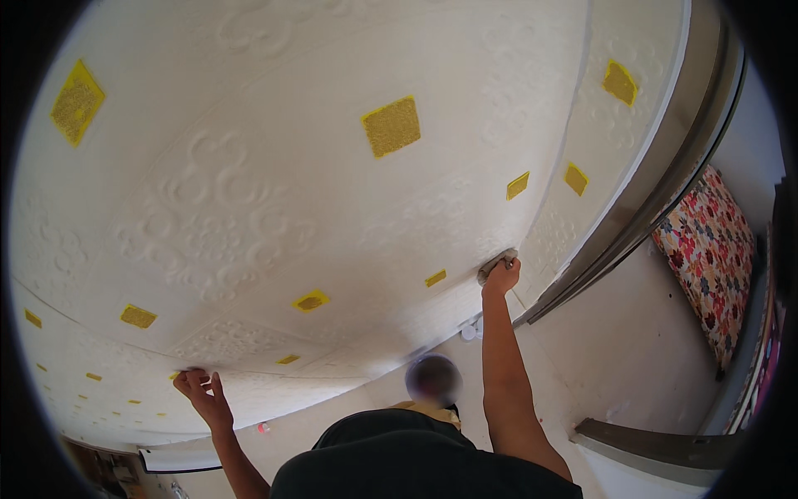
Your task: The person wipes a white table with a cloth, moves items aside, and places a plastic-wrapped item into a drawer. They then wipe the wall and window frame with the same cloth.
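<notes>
A white wall covering [324,206] with embossed floral relief and glittery yellow diamond patches [391,127] fills most of the view before me. My right hand [502,276] grips a bunched grey cloth [489,268] and presses it to the wall, close to the seam near its right edge. Lower on the left, my left hand [204,394] is at the wall beside a small yellow patch, with its thumb apart from the bent fingers. Nothing is plainly held in it, though its fingertips are partly hidden.
On the floor [368,415] below me stands a round bucket [434,378], its inside blurred. White containers [468,332] stand at the wall's foot. A brown door frame [648,174] borders the wall on the right. Beyond it lies a flower-patterned cushion or mattress [711,268].
</notes>
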